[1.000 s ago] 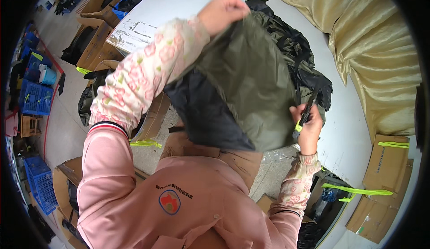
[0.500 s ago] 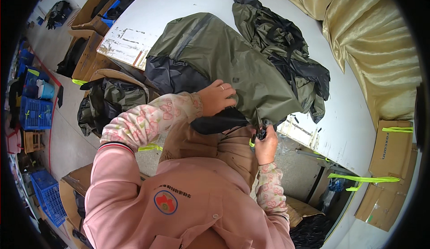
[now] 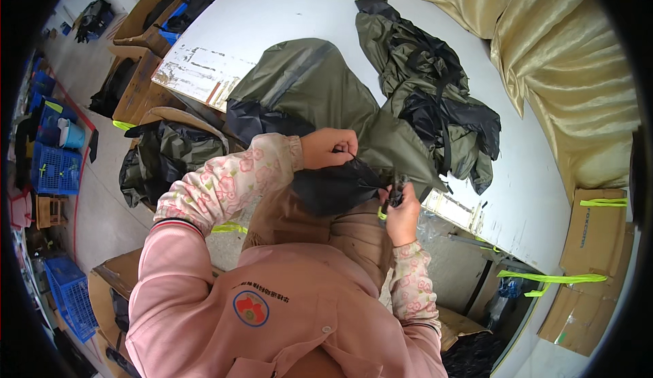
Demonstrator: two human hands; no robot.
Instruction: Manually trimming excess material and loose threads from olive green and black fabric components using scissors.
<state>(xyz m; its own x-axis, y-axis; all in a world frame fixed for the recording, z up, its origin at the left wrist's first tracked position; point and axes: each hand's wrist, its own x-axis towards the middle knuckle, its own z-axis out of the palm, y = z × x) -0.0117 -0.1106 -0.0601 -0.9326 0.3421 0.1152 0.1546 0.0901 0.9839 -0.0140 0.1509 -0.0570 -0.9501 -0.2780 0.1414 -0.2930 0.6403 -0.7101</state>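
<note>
An olive-green and black waterproof fabric piece (image 3: 325, 99), like a bag, lies across the near edge of the white table (image 3: 286, 10) and hangs over my lap. My left hand (image 3: 328, 148) is closed, pinching the upper edge of its black fabric part (image 3: 333, 189). Black-handled scissors (image 3: 396, 193) are in my closed right hand (image 3: 404, 215), at the right end of the stretched black part. That hand's thumb and fingertips also seem to touch the fabric. The blades cannot be made out clearly.
Another crumpled olive and black bag (image 3: 435, 78) with straps lies at the back right of the table. Cardboard boxes (image 3: 139, 95) stand to the left, with olive and black pieces (image 3: 170, 153) nearby. A gold curtain (image 3: 564, 72) and a cardboard sheet (image 3: 592, 269) are at the right.
My left hand, earlier resting on the olive fabric, now pinches the black part and pulls it up taut. The olive fabric has slid toward me; the scissors' blades no longer show plainly.
</note>
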